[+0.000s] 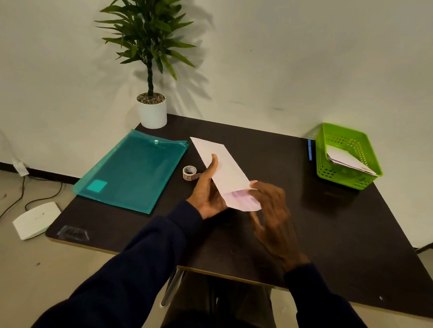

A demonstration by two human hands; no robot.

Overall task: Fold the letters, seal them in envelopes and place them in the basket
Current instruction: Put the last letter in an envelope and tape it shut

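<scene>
A long white envelope [224,164] is held slanted above the middle of the dark table [332,232]. The left hand [209,191] grips it, thumb on top and fingers underneath. A folded letter [241,201] with faint purple print sticks out of its near end. The blurred right hand [273,212] touches that end; whether its fingers pinch the paper cannot be told.

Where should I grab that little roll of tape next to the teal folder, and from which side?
Probably pinch the roll of tape across its outer wall, coming down from above. It seems to lie flat with its hole up, so the round sides are free for thumb and finger. Avoid the loose tail on its right, beside the left hand holding the envelope.
</scene>
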